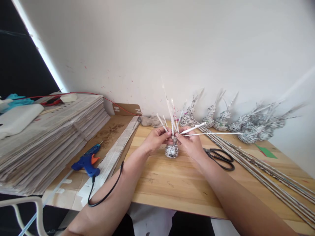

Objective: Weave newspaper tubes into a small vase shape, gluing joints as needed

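Note:
A small woven newspaper vase [171, 151] stands upright on the wooden table, its loose paper tubes [170, 109] fanning up and outward from the neck. My left hand [158, 137] pinches the neck area from the left, thumb toward the front. From the right, my right hand [189, 139] closes thumb and fingers on the paper tubes at the same neck. One long thin tube stretches from that hand to the right. The fingers partly hide the top of the weave.
Black scissors [220, 158] and a bundle of long paper tubes [256, 165] lie at right. Several woven pieces [222, 119] line the wall. To the left are a blue glue gun [87, 161], its black cord near my left forearm, and stacked newspapers [56, 141].

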The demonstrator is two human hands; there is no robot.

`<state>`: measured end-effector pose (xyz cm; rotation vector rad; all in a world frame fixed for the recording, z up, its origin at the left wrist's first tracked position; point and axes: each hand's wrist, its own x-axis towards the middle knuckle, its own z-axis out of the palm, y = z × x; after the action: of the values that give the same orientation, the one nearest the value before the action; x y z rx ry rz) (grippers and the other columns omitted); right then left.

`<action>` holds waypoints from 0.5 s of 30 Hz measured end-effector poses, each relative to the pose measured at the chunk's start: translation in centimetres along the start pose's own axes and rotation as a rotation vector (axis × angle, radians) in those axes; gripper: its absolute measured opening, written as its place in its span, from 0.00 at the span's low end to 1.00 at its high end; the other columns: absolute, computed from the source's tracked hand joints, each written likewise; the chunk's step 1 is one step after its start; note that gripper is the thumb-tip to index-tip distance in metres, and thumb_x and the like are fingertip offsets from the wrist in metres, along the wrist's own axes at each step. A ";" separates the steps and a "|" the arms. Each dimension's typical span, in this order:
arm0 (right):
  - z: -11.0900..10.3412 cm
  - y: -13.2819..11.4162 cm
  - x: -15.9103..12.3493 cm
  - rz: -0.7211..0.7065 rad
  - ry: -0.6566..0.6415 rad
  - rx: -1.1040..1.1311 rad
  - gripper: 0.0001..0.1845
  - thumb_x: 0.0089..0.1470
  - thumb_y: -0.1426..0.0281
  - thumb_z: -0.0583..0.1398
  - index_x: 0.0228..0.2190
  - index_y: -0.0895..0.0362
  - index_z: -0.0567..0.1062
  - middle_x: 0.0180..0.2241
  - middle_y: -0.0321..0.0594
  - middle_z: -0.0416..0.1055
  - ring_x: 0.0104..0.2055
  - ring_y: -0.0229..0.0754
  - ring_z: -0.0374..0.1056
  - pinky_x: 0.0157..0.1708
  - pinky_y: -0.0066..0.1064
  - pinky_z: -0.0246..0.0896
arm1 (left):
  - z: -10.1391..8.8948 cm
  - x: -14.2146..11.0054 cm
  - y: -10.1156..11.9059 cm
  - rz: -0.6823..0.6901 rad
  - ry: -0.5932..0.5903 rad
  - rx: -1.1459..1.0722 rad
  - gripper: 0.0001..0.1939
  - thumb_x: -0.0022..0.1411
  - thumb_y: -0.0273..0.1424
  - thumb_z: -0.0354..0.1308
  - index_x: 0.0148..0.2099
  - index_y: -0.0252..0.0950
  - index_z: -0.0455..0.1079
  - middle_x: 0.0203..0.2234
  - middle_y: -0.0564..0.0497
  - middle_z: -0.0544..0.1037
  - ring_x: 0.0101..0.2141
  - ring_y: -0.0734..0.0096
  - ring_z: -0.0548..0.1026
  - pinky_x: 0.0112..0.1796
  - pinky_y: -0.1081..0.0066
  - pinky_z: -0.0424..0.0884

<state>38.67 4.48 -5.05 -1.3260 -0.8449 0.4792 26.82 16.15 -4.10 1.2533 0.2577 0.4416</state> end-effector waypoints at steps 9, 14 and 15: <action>0.3 -1.0 -0.1 0.092 -0.038 0.122 0.23 0.39 0.57 0.72 0.28 0.54 0.66 0.23 0.31 0.68 0.23 0.35 0.63 0.24 0.30 0.64 | -0.2 -0.1 0.4 0.149 -0.025 0.163 0.22 0.49 0.43 0.72 0.40 0.30 0.78 0.26 0.51 0.77 0.24 0.79 0.70 0.27 0.76 0.70; 0.4 -0.5 -0.3 0.047 -0.041 0.098 0.21 0.42 0.58 0.71 0.29 0.54 0.68 0.24 0.32 0.70 0.24 0.36 0.66 0.25 0.30 0.67 | -0.2 0.2 0.2 0.127 0.038 0.102 0.24 0.46 0.41 0.73 0.41 0.31 0.75 0.25 0.53 0.77 0.22 0.79 0.71 0.26 0.76 0.72; 0.5 -0.5 -0.3 0.031 -0.043 0.088 0.20 0.42 0.58 0.71 0.29 0.54 0.68 0.24 0.31 0.70 0.24 0.36 0.66 0.25 0.30 0.67 | -0.3 0.2 0.3 0.103 0.052 0.088 0.25 0.45 0.41 0.74 0.41 0.31 0.74 0.25 0.53 0.77 0.22 0.79 0.72 0.26 0.76 0.73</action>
<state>38.06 4.46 -4.67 -1.2532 -0.8310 0.5651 26.81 16.54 -3.89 1.3466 0.2603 0.5567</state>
